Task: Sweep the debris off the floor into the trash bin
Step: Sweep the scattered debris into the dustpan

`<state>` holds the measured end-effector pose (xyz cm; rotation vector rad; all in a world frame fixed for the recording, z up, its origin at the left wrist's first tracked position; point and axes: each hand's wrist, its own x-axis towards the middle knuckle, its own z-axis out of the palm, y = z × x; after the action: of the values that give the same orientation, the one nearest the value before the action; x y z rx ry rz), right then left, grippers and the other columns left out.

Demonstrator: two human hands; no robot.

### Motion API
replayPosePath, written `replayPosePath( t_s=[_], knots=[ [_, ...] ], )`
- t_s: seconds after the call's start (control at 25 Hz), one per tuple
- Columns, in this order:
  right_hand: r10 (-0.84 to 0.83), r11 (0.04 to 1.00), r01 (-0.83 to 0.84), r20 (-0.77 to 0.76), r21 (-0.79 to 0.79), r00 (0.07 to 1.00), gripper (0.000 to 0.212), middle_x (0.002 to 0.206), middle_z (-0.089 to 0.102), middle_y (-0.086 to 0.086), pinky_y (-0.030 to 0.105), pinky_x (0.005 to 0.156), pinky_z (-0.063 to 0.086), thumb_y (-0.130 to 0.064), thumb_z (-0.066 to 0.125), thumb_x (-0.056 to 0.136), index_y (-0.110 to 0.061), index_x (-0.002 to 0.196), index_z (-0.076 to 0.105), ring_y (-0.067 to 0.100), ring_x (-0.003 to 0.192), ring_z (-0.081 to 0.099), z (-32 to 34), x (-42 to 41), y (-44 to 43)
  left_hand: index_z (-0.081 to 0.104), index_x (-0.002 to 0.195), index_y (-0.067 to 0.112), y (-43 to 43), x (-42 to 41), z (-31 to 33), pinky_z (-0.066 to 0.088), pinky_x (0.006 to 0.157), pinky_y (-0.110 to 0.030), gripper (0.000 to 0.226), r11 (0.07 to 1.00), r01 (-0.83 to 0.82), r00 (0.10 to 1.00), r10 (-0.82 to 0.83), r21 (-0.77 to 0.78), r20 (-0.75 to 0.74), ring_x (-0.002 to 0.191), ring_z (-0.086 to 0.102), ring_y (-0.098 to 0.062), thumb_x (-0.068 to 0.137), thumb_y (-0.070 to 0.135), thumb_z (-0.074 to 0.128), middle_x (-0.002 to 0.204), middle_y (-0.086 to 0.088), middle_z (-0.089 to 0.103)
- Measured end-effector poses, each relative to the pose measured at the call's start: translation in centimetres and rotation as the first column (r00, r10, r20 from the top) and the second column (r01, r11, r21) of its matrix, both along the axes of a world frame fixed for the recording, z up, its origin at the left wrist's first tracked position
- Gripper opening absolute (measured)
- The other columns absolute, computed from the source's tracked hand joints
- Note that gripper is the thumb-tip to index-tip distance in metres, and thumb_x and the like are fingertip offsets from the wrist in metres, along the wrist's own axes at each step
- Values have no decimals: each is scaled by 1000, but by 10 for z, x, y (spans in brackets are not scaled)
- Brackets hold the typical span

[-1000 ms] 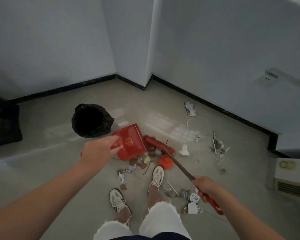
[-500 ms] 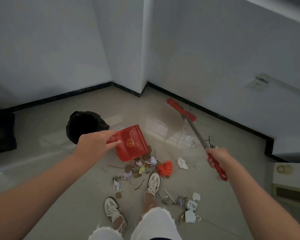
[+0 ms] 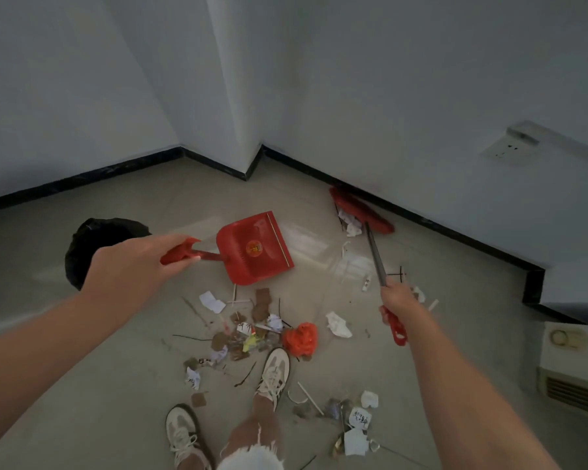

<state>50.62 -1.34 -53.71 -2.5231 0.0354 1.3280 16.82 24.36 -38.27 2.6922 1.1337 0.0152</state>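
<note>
red broom (image 3: 360,212) head lies against the black baseboard (image 3: 455,232), right hand (image 3: 396,300) in a closed grip on its handle. left hand (image 3: 133,266) grips the dustpan (image 3: 252,249); bin (image 3: 85,245) beside, debris (image 3: 252,334) near the shoes (image 3: 274,371).

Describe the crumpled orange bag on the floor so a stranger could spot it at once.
Start at the person's forward shoe, the one stepping into the main litter pile. The orange plastic bag lies just past its toe, at the right edge of that pile, with a crumpled white paper further right. It is the only bright orange, glossy lump among small white, brown and yellow scraps.
</note>
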Motion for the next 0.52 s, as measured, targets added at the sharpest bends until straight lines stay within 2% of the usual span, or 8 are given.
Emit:
replayPosePath(
  t_s=[0.08, 0.16, 0.24, 0.32, 0.36, 0.44, 0.48, 0.52],
  knots=[
    [164, 986, -163, 66, -22, 984, 35, 73, 56, 16, 31, 51, 47, -12, 36, 97, -16, 128, 50, 24, 50, 52, 1, -12, -29, 78, 99, 17, -4, 5, 9, 24, 43, -6, 27, 999, -43, 999, 43, 29, 14, 53, 64, -24, 78, 35, 80, 66, -1, 69],
    [278, 960, -274, 91, -54, 956, 45, 83, 58, 12, 29, 59, 46, -11, 41, 96, -17, 141, 46, 24, 61, 55, 11, -39, -74, 76, 99, 14, -1, 2, 21, 35, 49, -8, 29, 990, -134, 989, 131, 34, 72, 62, 66, -32, 82, 38, 77, 69, -8, 69],
    [297, 953, -295, 12, -61, 955, 52, 83, 60, 7, 25, 59, 43, -12, 43, 95, -19, 146, 40, 17, 62, 54, 27, -83, -120, 73, 104, 21, 6, -7, 32, 47, 55, -28, 36, 976, -217, 976, 217, -4, 30, 75, 67, -34, 85, 51, 67, 79, -9, 70],
    [228, 970, -234, -82, -67, 970, 47, 79, 60, 6, 21, 57, 41, -16, 43, 97, -15, 145, 44, 10, 58, 53, 50, -130, -154, 71, 106, 25, 14, -17, 40, 51, 61, -36, 40, 977, -213, 977, 213, 7, 1, 82, 67, -36, 85, 57, 62, 88, -9, 73],
    [220, 971, -228, -105, -66, 970, 45, 82, 61, 9, 18, 58, 40, -18, 42, 99, -12, 143, 47, 12, 62, 57, 62, -152, -169, 72, 106, 23, 13, -19, 46, 50, 63, -37, 38, 982, -186, 982, 186, 2, 11, 84, 68, -36, 86, 54, 64, 90, -10, 74],
    [272, 961, -277, -131, -22, 953, 46, 110, 65, 16, 12, 70, 35, -19, 39, 100, -19, 146, 41, 19, 97, 65, 75, -192, -194, 73, 104, 22, 7, -25, 53, 49, 64, -37, 32, 992, -125, 992, 126, -28, 32, 83, 69, -34, 87, 49, 67, 91, -8, 75],
    [306, 951, -309, -175, 12, 936, 49, 127, 60, 12, 10, 77, 32, -20, 37, 99, -24, 148, 34, 16, 112, 59, 83, -206, -201, 73, 103, 23, 4, -28, 55, 49, 64, -37, 30, 994, -105, 994, 106, -40, 37, 82, 70, -31, 88, 48, 66, 91, -6, 75],
    [329, 944, -330, -169, 27, 929, 50, 134, 56, 7, 10, 81, 31, -21, 38, 99, -28, 148, 33, 11, 117, 54, 91, -214, -207, 72, 104, 25, 2, -32, 55, 48, 63, -35, 29, 995, -94, 995, 96, -44, 36, 83, 70, -29, 89, 48, 65, 92, -3, 76]
  ],
)
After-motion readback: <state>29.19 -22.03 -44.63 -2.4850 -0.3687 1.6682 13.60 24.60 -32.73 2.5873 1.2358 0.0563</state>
